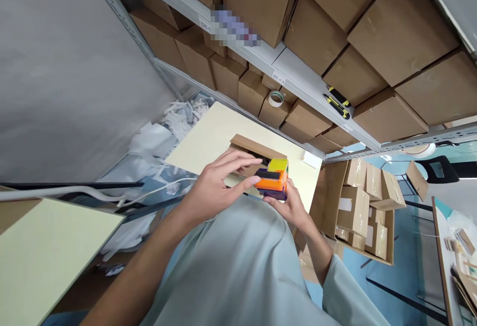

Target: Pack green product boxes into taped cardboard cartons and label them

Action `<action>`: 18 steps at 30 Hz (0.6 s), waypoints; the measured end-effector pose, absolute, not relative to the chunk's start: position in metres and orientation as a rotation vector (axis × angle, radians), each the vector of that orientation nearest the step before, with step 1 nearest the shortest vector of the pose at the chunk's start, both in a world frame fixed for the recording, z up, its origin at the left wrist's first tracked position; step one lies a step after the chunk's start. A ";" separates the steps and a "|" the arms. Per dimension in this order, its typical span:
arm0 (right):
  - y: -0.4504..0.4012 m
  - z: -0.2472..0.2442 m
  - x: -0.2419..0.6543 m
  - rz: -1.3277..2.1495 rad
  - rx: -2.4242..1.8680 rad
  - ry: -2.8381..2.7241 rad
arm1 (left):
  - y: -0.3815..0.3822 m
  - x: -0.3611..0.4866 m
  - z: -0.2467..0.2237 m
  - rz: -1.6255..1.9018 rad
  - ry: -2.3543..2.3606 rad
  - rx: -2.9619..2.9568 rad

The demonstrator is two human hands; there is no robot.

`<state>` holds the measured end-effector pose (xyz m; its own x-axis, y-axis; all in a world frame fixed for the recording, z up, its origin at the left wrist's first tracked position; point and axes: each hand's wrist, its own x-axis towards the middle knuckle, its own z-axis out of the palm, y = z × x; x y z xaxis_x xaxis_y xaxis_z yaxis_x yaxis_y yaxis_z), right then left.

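My right hand (pixel 288 205) grips a small bundle of coloured packs (pixel 271 185) from its right side and underneath. Orange, yellow and dark purple faces show on the bundle, with a black strip on top; I cannot make out what the packs are. My left hand (pixel 218 177) is open, its fingers stretched over the bundle's left side. The left thumb tip is at the orange face; whether it touches is unclear. Just behind both hands lies an open cardboard box (pixel 257 144) on the pale yellow table (pixel 201 134), its inside partly hidden by my left fingers.
Shelves of cardboard boxes (pixel 316 25) rise behind the table. Two utility knives (pixel 337 105) lie on the shelf edge, near a tape roll (pixel 276 98). Paper scraps (pixel 149 144) pile up at left. A large carton (pixel 330 194) of smaller boxes stands at right.
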<state>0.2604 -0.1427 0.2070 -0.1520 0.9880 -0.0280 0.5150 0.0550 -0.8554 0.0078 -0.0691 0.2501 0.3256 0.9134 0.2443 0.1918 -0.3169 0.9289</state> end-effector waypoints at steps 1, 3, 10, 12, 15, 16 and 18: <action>-0.142 0.209 0.263 0.954 -1.511 -1.795 | -0.070 0.008 0.253 1.049 0.972 1.743; -0.142 0.212 0.269 0.854 -1.497 -1.899 | -0.071 0.008 0.257 1.047 0.933 1.757; -0.139 0.215 0.288 0.568 -1.353 -2.163 | -0.072 0.008 0.262 1.011 0.932 1.806; -0.138 0.219 0.293 0.498 -1.344 -2.222 | -0.072 0.008 0.264 0.986 0.923 1.833; -0.137 0.227 0.297 0.357 -1.320 -2.282 | -0.072 0.009 0.268 0.975 0.864 1.887; -0.136 0.229 0.298 0.310 -1.313 -2.302 | -0.071 0.009 0.269 0.980 0.837 1.909; -0.136 0.234 0.298 0.232 -1.317 -2.340 | -0.071 0.008 0.271 0.994 0.788 1.955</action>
<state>0.2984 -0.1358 0.2341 -0.4480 0.8442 0.2943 0.7699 0.5316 -0.3530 0.0082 -0.0710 0.2705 0.4998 0.7881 0.3592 0.1697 -0.4958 0.8517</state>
